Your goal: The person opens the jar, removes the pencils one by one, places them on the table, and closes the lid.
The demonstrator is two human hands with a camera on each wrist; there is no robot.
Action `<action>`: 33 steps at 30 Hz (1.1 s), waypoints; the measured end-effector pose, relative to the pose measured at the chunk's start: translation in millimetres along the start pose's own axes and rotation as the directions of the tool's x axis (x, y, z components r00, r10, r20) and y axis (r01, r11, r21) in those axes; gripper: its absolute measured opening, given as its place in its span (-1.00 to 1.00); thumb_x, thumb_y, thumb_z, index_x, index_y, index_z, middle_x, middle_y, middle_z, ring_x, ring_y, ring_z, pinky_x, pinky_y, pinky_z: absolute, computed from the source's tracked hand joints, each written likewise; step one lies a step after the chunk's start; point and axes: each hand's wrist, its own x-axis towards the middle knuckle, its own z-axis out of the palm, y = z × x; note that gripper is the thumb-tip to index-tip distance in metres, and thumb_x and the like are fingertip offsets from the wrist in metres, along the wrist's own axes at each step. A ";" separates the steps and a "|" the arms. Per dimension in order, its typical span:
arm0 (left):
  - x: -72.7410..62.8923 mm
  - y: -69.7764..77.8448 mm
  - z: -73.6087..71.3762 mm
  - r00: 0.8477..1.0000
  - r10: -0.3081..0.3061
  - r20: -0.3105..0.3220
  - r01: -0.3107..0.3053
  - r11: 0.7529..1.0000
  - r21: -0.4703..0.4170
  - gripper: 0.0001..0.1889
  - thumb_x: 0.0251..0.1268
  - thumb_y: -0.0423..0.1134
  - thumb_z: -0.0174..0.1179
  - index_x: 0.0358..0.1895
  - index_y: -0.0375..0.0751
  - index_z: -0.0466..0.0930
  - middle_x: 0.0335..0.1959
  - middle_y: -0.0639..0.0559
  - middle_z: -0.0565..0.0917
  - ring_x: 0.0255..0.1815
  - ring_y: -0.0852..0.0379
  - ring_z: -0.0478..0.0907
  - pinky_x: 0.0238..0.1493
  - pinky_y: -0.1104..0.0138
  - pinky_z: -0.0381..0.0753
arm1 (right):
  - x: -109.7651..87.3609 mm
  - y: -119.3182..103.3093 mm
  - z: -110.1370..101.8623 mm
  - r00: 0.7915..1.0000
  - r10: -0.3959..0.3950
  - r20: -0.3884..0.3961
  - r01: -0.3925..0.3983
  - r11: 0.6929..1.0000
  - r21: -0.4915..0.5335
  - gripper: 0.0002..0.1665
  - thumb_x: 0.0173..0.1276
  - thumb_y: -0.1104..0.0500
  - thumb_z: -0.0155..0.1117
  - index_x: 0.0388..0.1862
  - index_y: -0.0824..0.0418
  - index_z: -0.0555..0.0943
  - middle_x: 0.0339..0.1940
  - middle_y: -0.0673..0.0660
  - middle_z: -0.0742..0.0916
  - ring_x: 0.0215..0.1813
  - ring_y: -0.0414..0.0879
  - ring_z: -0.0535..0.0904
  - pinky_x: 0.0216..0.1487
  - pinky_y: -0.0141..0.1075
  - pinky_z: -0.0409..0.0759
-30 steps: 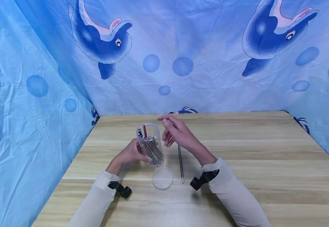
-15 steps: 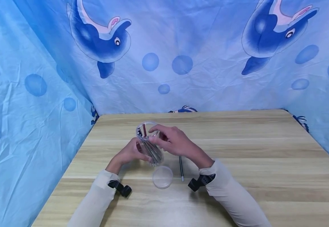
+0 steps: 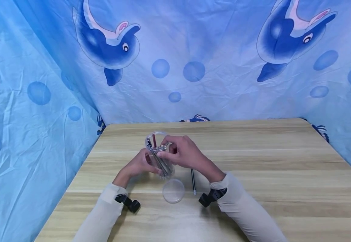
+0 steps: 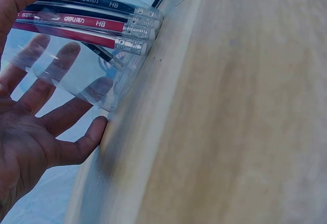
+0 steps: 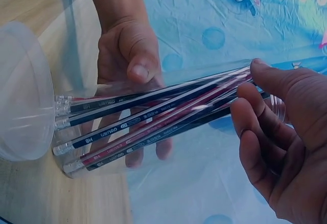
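Note:
In the head view my left hand [image 3: 140, 163] grips a tall clear plastic jar [image 3: 168, 172], tilted over the table. Dark and red pencils [image 5: 148, 119] fill it; their eraser ends lie at the bottom. One red pencil [image 3: 154, 140] sticks up near the mouth. My right hand [image 3: 185, 152] is at the rim, thumb against the outside wall and index finger over the edge. Whether a pencil is between its fingertips is hidden. In the left wrist view, fingers [image 4: 36, 94] of the left hand curve behind the jar.
A round clear lid [image 3: 173, 191] lies on the wooden table [image 3: 254, 161] just in front of the jar. Right of it lies a loose black pencil [image 3: 193, 183], partly under the right hand. A blue dolphin-print cloth [image 3: 223, 90] stands behind the table.
The right hand has moved left and down from above the table to the jar's rim, and its thumb and index finger have drawn closer. The left hand holds the jar in the same place.

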 end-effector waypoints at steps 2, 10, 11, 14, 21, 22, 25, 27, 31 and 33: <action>-0.1 0.0 0.5 1.000 -0.001 -0.002 0.001 1.000 -0.010 -0.37 -0.14 -0.47 0.56 0.13 -0.24 0.57 0.02 -0.12 0.71 0.05 -0.08 0.64 0.12 0.25 0.57 | -0.1 0.5 0.3 1.000 0.006 0.006 -0.007 0.999 0.033 -0.80 0.34 0.06 0.42 -0.19 0.08 0.60 -0.82 -0.13 0.51 -0.73 -0.24 0.43 -0.64 -0.42 0.30; -1.0 -0.3 1.3 1.000 0.006 0.000 -0.006 1.000 -0.025 -0.36 -0.15 -0.48 0.55 0.14 -0.27 0.56 0.04 -0.14 0.69 0.08 -0.08 0.62 0.18 0.25 0.53 | 0.5 2.6 3.1 1.000 0.012 0.015 -0.014 0.992 0.124 -0.81 0.33 0.14 0.42 -0.18 0.14 0.59 -0.81 -0.09 0.56 -0.69 -0.05 0.58 -0.63 -0.37 0.48; -1.0 -0.1 1.4 1.000 0.005 -0.002 -0.005 1.000 -0.026 -0.36 -0.15 -0.48 0.55 0.14 -0.27 0.56 0.04 -0.14 0.69 0.08 -0.08 0.62 0.18 0.26 0.52 | 0.6 2.7 3.4 1.000 0.014 0.015 -0.016 0.991 0.130 -0.81 0.33 0.14 0.42 -0.18 0.14 0.59 -0.81 -0.09 0.56 -0.69 -0.04 0.58 -0.63 -0.37 0.48; -0.6 0.8 1.7 1.000 0.004 -0.005 -0.004 1.000 -0.022 -0.36 -0.15 -0.48 0.55 0.14 -0.27 0.56 0.04 -0.14 0.69 0.09 -0.09 0.61 0.20 0.26 0.51 | 0.5 3.4 4.1 1.000 0.012 0.015 -0.014 0.989 0.144 -0.81 0.35 0.14 0.40 -0.16 0.15 0.59 -0.81 -0.08 0.56 -0.70 -0.04 0.57 -0.65 -0.37 0.45; 0.3 1.9 1.1 1.000 0.008 -0.004 -0.008 1.000 -0.006 -0.36 -0.14 -0.47 0.55 0.14 -0.24 0.56 0.02 -0.13 0.70 0.06 -0.10 0.63 0.18 0.23 0.52 | -0.3 1.3 1.6 1.000 -0.003 0.022 -0.002 0.977 0.213 -0.82 0.40 0.17 0.34 -0.09 0.19 0.58 -0.76 -0.02 0.59 -0.71 -0.12 0.55 -0.61 -0.27 0.58; 0.3 1.7 0.9 1.000 0.009 -0.004 -0.009 1.000 -0.005 -0.36 -0.14 -0.47 0.55 0.15 -0.23 0.56 0.02 -0.13 0.70 0.07 -0.10 0.62 0.19 0.23 0.51 | -0.2 1.1 1.3 1.000 -0.003 0.024 -0.002 0.975 0.223 -0.81 0.40 0.17 0.33 -0.08 0.20 0.58 -0.75 -0.01 0.60 -0.70 -0.11 0.55 -0.60 -0.25 0.59; 0.2 1.4 0.5 1.000 0.014 -0.006 -0.014 1.000 -0.003 -0.33 -0.15 -0.47 0.55 0.17 -0.22 0.54 0.04 -0.12 0.69 0.09 -0.09 0.61 0.22 0.24 0.48 | 0.2 1.3 0.4 1.000 -0.003 0.031 -0.005 0.967 0.256 -0.82 0.41 0.20 0.33 -0.07 0.20 0.57 -0.73 0.02 0.60 -0.69 -0.09 0.55 -0.60 -0.23 0.60; -0.2 1.4 0.5 1.000 0.013 -0.006 -0.013 1.000 -0.006 -0.31 -0.16 -0.47 0.55 0.18 -0.23 0.53 0.04 -0.12 0.69 0.09 -0.09 0.60 0.23 0.24 0.48 | 0.6 1.9 0.0 0.999 -0.007 0.035 -0.003 0.961 0.277 -0.83 0.42 0.23 0.31 -0.07 0.21 0.57 -0.72 0.04 0.60 -0.69 -0.09 0.54 -0.60 -0.23 0.59; -0.6 1.5 0.5 1.000 0.011 -0.002 -0.011 1.000 -0.013 -0.31 -0.16 -0.48 0.55 0.19 -0.25 0.53 0.04 -0.13 0.69 0.10 -0.09 0.60 0.23 0.24 0.48 | 1.1 2.4 -0.5 0.999 -0.014 0.039 0.001 0.948 0.317 -0.84 0.44 0.28 0.25 -0.03 0.23 0.55 -0.73 0.07 0.58 -0.69 -0.08 0.52 -0.60 -0.17 0.59; -0.3 1.5 0.4 1.000 0.010 0.002 -0.010 1.000 -0.018 -0.31 -0.15 -0.47 0.55 0.19 -0.24 0.53 0.04 -0.13 0.69 0.10 -0.09 0.60 0.24 0.25 0.47 | 1.6 2.3 -0.5 0.999 -0.018 0.035 0.005 0.942 0.336 -0.83 0.45 0.29 0.24 -0.02 0.23 0.55 -0.73 0.08 0.58 -0.70 -0.06 0.51 -0.61 -0.15 0.59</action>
